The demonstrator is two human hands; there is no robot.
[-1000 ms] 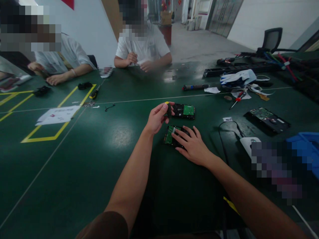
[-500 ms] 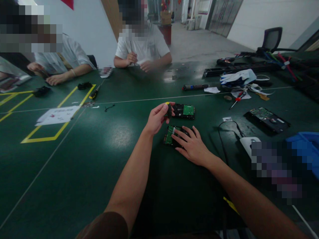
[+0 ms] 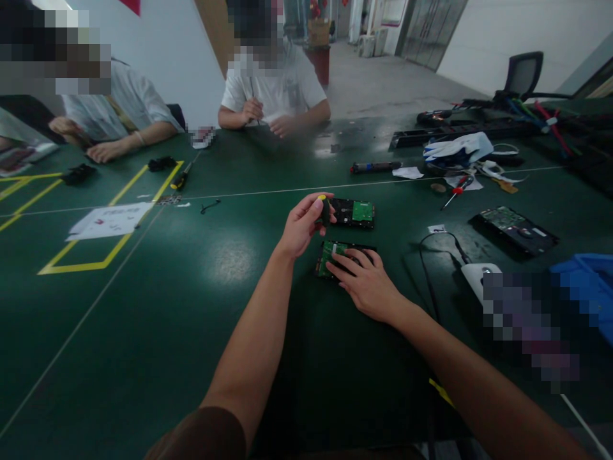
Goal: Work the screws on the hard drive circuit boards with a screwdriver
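- Between my left fingers a dark, yellow-topped handle is pinched upright; its lower end I can't make out
- Under my right fingers, bent a little and partly spread, the near hard drive lies with its green board up, on the surface
- Just beyond my left fingers sits the far hard drive; whether I touch it I can't tell
- With my right fingers only laid over it, I judge that the near hard drive could skid if pushed sideways, since the surface looks smooth
- My right fingertips rest over the bare board, so hard pressure there could harm small parts
- If the pinch of my left fingers slackened, the handle could drop onto either drive and mark its board
- Right of my fingers, a black cable runs close to my forearm; a careless sweep could snag it and tug the white device
- Beside my right fingertips, a pale label is too small to read
- Far left of my fingers, a white sheet has print and red marks I can't read; no brand is legible anywhere
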